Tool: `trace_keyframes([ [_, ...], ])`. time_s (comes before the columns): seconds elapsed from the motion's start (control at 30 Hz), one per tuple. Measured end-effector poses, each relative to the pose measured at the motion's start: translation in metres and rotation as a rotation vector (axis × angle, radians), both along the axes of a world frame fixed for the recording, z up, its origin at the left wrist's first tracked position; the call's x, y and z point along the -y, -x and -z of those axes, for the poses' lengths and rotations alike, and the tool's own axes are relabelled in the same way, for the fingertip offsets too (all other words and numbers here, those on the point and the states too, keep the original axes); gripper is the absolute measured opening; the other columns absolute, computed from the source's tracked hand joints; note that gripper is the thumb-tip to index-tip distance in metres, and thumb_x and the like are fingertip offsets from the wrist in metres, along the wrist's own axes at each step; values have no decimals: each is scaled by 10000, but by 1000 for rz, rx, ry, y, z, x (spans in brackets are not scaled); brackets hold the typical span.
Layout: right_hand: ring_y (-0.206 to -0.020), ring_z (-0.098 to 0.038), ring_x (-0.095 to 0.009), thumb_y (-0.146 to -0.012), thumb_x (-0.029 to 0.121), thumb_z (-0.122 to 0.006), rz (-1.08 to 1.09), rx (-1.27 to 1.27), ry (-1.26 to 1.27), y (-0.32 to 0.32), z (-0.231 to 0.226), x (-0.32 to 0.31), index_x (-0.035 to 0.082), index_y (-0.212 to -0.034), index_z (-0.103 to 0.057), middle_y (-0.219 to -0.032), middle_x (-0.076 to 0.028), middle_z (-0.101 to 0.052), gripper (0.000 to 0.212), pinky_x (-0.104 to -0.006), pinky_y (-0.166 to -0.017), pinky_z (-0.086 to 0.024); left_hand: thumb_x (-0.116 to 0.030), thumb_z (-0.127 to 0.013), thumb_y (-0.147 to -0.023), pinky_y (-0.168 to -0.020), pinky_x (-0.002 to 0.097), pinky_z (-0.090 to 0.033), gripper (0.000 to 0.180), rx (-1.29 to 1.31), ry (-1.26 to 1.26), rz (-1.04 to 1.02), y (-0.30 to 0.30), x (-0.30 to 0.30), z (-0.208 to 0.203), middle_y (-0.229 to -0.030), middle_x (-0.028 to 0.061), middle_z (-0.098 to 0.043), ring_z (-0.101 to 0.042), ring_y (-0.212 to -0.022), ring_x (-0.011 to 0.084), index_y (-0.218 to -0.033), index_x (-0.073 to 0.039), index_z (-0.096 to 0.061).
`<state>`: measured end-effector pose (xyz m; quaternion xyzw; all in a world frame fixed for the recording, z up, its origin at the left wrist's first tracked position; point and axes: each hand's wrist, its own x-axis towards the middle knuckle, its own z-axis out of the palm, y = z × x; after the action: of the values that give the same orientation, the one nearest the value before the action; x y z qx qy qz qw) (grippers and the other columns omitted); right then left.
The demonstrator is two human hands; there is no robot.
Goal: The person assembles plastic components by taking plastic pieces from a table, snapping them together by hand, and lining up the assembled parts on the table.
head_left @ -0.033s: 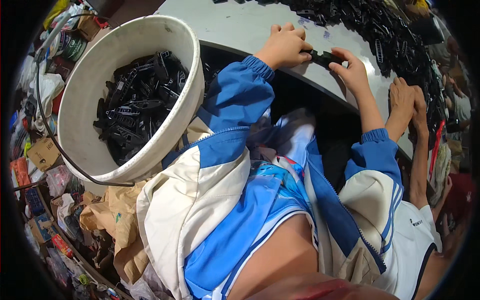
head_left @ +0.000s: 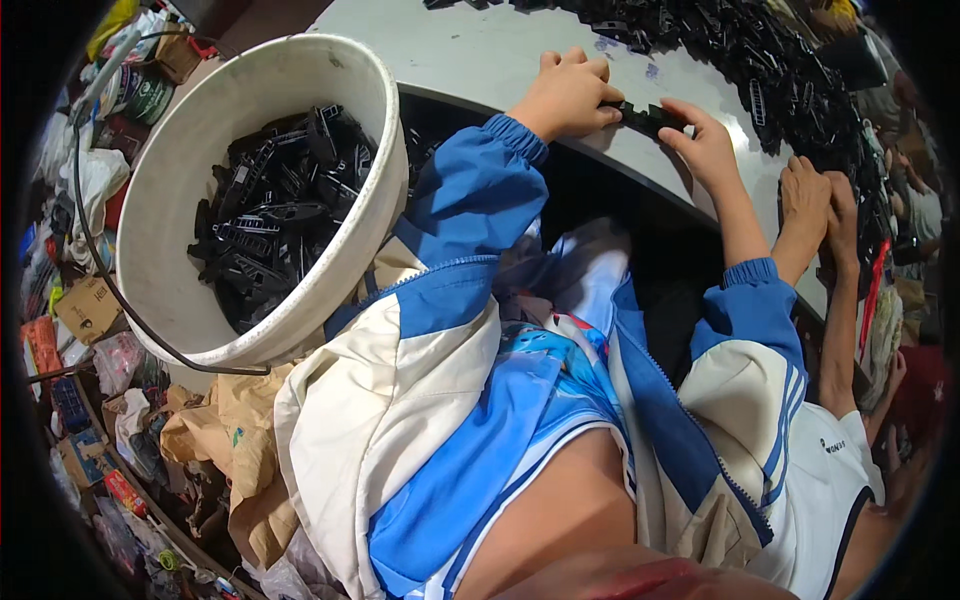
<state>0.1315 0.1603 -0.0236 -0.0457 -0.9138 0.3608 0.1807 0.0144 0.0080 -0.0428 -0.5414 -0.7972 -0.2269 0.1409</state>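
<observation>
A long, dark black plastic part [head_left: 647, 118] spans the gap between my two hands at the table's near edge. My left hand [head_left: 568, 94] grips its left end, fingers curled, wrist over the edge. At the other end, my right hand [head_left: 704, 143] pinches it between thumb and fingers. What the part is for cannot be seen, and my fingers cover both its ends. On my left stands a large white bucket [head_left: 160, 235], holding many similar black plastic parts [head_left: 285, 215]. A big heap of black parts [head_left: 780, 75] covers the far right of the table.
The pale table [head_left: 450, 50] runs across the top. Another person's hands [head_left: 803, 205] rest at its edge, to the right of mine. The bucket's wire handle [head_left: 100, 270] hangs on its left side. Bags, boxes and brown paper [head_left: 235, 420] clutter the left.
</observation>
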Motion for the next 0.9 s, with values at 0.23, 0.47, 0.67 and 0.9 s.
trace_keyframes([
  [0.23,-726,-510,-198,-528,71,-565,-53,18,-158,-6,-6,-8,50,-812,-555,-775,-78,-544,284,-254,-660,-381,-317,-545,-608,-700,369,-241,210,44,0,17,1,1,-1,-796,-9,-480,-378,-837,204,-780,-207,-590],
  [0.47,-698,-503,-113,-573,46,-576,145,195,283,4,-3,-11,34,-852,-548,-755,-52,-545,280,-212,-556,-400,-301,-535,-610,-703,350,-244,210,59,-11,-6,2,0,0,-798,0,-477,-385,-823,202,-782,-194,-590],
  [0.67,-702,-498,-229,-574,123,-563,-77,4,-307,6,-6,-12,34,-835,-545,-746,-107,-539,276,-282,-620,-389,-309,-530,-611,-704,357,-249,209,-10,-21,-42,-1,1,0,-805,0,-477,-396,-823,202,-789,-214,-587],
  [0.9,-718,-507,-197,-574,121,-575,-46,-1,-302,10,-3,-8,3,-801,-545,-745,-105,-538,258,-260,-661,-378,-307,-522,-610,-707,399,-276,208,-90,43,-47,1,-4,5,-794,6,-474,-404,-838,223,-789,-217,-579],
])
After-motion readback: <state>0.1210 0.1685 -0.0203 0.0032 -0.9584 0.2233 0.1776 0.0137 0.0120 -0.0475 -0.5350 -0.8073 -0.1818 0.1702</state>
